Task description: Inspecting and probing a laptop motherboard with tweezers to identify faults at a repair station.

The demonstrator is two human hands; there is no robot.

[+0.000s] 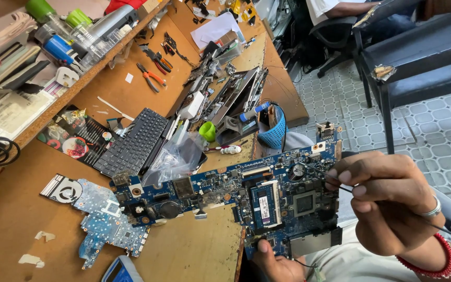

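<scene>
Head view: a cluttered wooden desk [37, 209] runs from 7 toward 1 o'clock, with patterned tile floor [434, 130] and one dark chair [418, 57] at 2 o'clock. One blue laptop motherboard [246, 196] hangs mid-frame, pinched at its lower edge by the left hand [280, 263]. The right hand [387, 201] has its fingers [343, 177] closed on a thin black probe [324, 176] touching the board. On the desk: one smaller pale-blue board [105, 222], one keyboard [134, 141], two pliers [155, 68].

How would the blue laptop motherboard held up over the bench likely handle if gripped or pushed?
The motherboard looks stiff: it spans unsupported beyond the left hand. It seems thin and light. Exposed chips suggest fragility; the right hand pinches only its edge.
</scene>
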